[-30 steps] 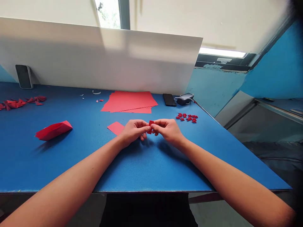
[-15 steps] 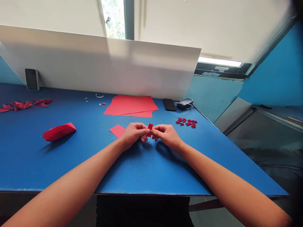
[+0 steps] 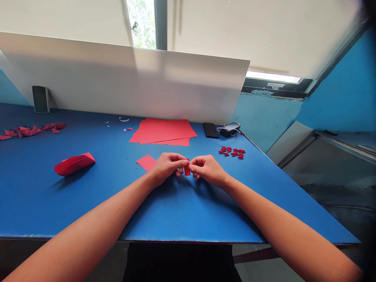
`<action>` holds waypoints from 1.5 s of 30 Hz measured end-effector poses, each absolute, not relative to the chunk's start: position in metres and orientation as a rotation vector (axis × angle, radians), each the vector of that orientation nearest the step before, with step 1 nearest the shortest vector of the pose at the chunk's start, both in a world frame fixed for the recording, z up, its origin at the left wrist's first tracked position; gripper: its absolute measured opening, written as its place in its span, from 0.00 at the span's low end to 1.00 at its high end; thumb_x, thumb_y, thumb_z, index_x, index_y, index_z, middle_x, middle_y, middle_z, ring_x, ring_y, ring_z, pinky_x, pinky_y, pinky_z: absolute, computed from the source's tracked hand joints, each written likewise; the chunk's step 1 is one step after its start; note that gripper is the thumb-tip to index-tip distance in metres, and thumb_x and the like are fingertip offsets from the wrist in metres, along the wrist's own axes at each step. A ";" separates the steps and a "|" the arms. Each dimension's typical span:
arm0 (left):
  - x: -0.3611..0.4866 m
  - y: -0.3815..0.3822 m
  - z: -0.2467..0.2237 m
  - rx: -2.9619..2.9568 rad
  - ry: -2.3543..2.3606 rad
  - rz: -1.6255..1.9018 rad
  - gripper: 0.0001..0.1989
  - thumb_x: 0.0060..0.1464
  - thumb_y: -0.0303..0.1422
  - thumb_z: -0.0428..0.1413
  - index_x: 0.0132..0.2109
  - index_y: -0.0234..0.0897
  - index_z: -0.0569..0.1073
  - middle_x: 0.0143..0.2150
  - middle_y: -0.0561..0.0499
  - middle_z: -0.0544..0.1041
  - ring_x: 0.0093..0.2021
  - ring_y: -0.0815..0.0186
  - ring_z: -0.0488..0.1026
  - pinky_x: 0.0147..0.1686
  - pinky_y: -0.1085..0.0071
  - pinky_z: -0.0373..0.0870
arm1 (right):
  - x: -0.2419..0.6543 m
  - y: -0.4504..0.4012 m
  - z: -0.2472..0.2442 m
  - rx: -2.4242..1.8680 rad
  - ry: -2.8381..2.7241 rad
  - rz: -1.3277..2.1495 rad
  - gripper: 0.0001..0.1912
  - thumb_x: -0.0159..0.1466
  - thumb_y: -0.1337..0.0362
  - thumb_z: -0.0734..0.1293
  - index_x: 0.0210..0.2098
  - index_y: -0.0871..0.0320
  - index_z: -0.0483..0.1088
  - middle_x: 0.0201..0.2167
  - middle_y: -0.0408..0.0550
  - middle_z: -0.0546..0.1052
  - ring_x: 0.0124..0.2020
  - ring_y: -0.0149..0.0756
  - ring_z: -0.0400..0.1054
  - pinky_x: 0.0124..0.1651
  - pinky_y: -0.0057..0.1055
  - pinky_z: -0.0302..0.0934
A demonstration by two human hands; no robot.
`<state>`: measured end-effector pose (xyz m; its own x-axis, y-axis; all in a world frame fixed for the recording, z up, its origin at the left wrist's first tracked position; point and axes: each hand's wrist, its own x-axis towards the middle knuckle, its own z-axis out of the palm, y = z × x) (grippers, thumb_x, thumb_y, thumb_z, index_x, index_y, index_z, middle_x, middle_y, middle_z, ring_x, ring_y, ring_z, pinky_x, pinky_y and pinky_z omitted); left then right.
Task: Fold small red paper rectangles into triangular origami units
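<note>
A small folded strip of red paper is held just above the blue table, between my two hands. My left hand pinches it from the left, thumb on top near its upper end. From the right, my right hand closes thumb and fingers on its right edge. Part of the strip is hidden behind the fingertips. A flat red paper piece lies partly behind my left hand. Beyond the hands rests a stack of red paper sheets. Several small folded red triangles lie to the right.
On the left lie a larger folded red paper form and a heap of red folded pieces. A phone leans on the white board. Another phone and a black device with a cable sit at back right.
The red strip has shifted: less of it shows above my fingers and more hangs below them. My right fingers have moved slightly to the right along its edge.
</note>
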<state>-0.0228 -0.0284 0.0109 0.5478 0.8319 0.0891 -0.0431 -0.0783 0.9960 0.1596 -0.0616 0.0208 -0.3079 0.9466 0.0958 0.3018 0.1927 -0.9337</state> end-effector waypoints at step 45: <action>-0.023 -0.026 0.006 1.299 0.743 0.938 0.12 0.46 0.38 0.62 0.29 0.32 0.75 0.25 0.49 0.76 0.25 0.69 0.68 0.25 0.73 0.64 | 0.160 -0.065 0.021 -1.199 -1.850 1.113 0.10 0.59 0.60 0.65 0.25 0.59 0.68 0.18 0.40 0.69 0.19 0.27 0.61 0.23 0.24 0.53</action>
<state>-0.0226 -0.0257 0.0065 0.4518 0.8905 0.0544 -0.1517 0.0166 0.9883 0.1599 -0.0651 0.0207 -0.3626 0.9289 0.0759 0.3682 0.2176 -0.9039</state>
